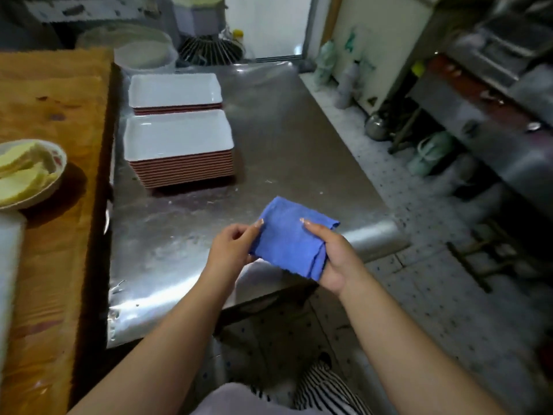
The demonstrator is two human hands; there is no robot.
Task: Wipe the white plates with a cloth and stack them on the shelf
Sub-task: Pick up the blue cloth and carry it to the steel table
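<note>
Above the near edge of the steel desk [269, 121], both hands hold a folded blue cloth [291, 238] between them. The left hand [232, 250] pinches the cloth's left edge, thumb and fingers curled round it. The right hand [332, 259] cups the cloth from the right and below, its thumb lying on top of the fabric. The hands are near each other but apart, joined only by the cloth, which hangs clear of the desk surface.

Farther back on the desk stand two stacks of white rectangular plates with reddish-brown undersides. The near stack [179, 145] is the taller one; the far stack [175, 91] is lower and sits just behind it, close but apart. Both stacks lie well away from the cloth.

To the left, a wooden board [54, 115] borders the desk, and on it rests a patterned bowl [58, 163] with pale yellow slices of food. Behind the plates, a white tub [143, 55] stands at the desk's back edge. The floor [434, 295] to the right is tiled and speckled.
</note>
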